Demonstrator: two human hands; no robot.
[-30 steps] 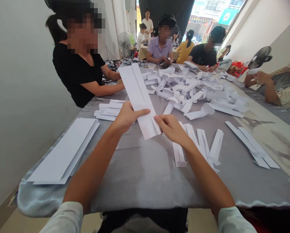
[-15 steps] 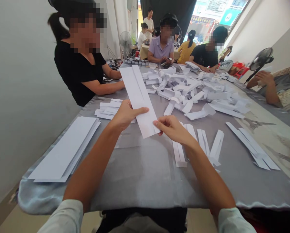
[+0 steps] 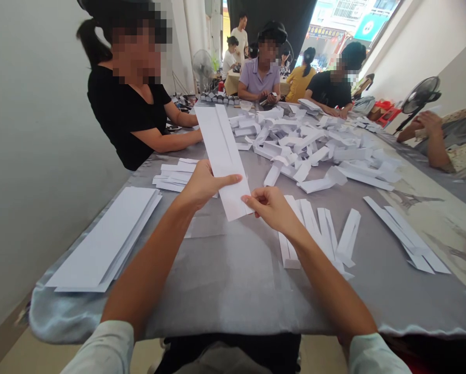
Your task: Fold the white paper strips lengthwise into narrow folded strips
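A long white paper strip (image 3: pixel 221 143), creased lengthwise near its right edge, is held tilted above the table between both hands. My left hand (image 3: pixel 207 183) grips its left side, thumb lying across the front and fingers hidden behind. At the lower right corner of the paper, my right hand (image 3: pixel 269 205) pinches the edge between thumb and curled fingers. Left of my forearm lies a stack of flat white paper sheets (image 3: pixel 100 236). Folded white paper strips (image 3: pixel 310 218) lie just beyond and beside my right forearm.
A large heap of folded papers (image 3: pixel 303 140) covers the table's far middle. More folded strips lie at left (image 3: pixel 174 176) and at right (image 3: pixel 404 234). A person in black (image 3: pixel 127 114) sits at the left edge; others sit across and at right. The grey tablecloth (image 3: pixel 225 291) spreads before me.
The right hand has shifted slightly left along the paper's lower edge. The strip's right side looks folded in a little more, so it appears narrower. The left hand keeps its grip.
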